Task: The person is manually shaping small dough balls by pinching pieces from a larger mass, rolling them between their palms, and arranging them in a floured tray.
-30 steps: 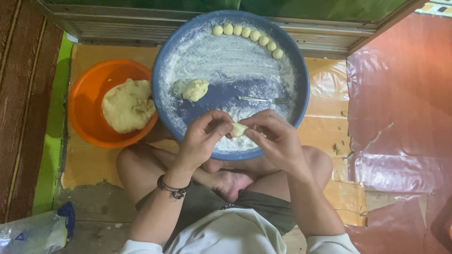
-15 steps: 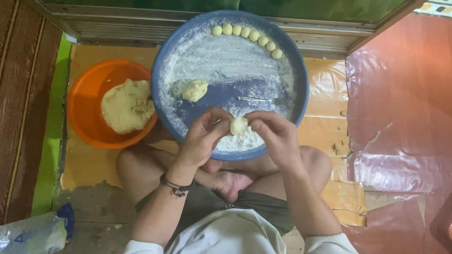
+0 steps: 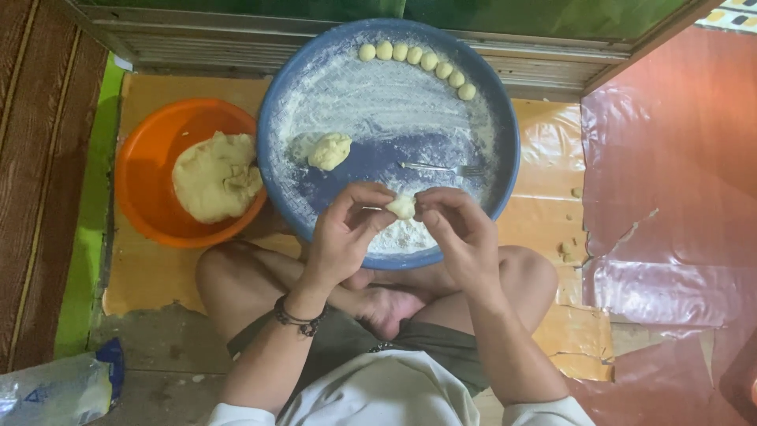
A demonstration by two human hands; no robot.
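Both hands hold one small piece of dough [image 3: 402, 207] between their fingertips: the left hand [image 3: 343, 233] pinches it from the left side with thumb and fingers closed on it, and the right hand [image 3: 457, 229] pinches it from the right side in the same way. The piece is pale and roundish, and it is held just above the near edge of a big round blue tray [image 3: 272, 118] that is dusted with white flour. On the tray, a lump of dough [image 3: 329, 151] lies left of the middle, a metal fork [image 3: 441, 167] lies to its right, and a curved row of small dough balls [image 3: 418, 59] sits along the far rim. A little heap of flour [image 3: 398, 235] lies under the hands. Left of the tray stands an orange bowl [image 3: 142, 166] with a large mass of dough [image 3: 214, 176] inside. The person sits cross-legged on the floor and wears a dark bracelet [image 3: 298, 317] on the left wrist. A plastic bag [image 3: 55, 388] lies at the lower left.
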